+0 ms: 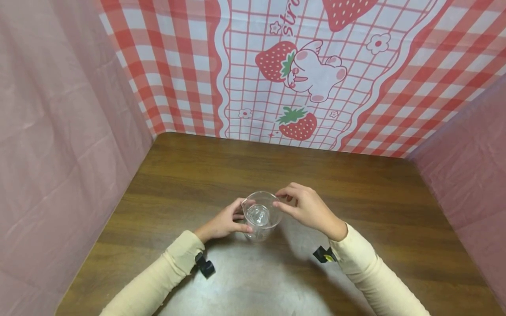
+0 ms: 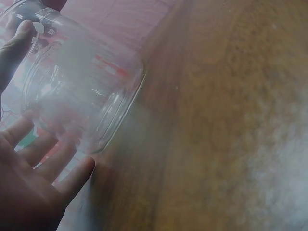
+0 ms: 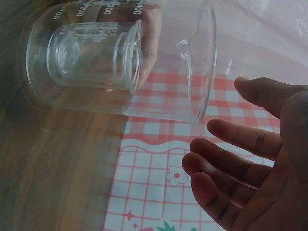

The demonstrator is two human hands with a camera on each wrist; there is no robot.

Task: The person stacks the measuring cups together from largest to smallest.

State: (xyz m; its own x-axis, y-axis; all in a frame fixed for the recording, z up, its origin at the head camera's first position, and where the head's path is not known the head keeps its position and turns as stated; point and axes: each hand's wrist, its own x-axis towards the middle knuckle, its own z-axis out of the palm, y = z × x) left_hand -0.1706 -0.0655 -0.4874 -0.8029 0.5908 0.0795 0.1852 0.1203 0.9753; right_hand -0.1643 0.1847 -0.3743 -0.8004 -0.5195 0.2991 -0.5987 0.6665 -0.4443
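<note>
A large clear glass beaker with a pouring lip stands on the table in front of the person. White markings up to 400 show on its wall in the right wrist view. Inside it sits a smaller glass beaker, whose doubled rims suggest more glass nested within. The left hand holds the large beaker from the left, thumb on the near side and fingers around the far side. At the rim's right, the right hand hovers with fingers loosely bent and apart, holding nothing; its fingertips are close to the rim.
The brown wooden table has a bright glare at its near middle. Behind it hangs a red-and-white checked cloth with strawberries. Pink curtains close off both sides. Black straps with small devices sit at the wrists.
</note>
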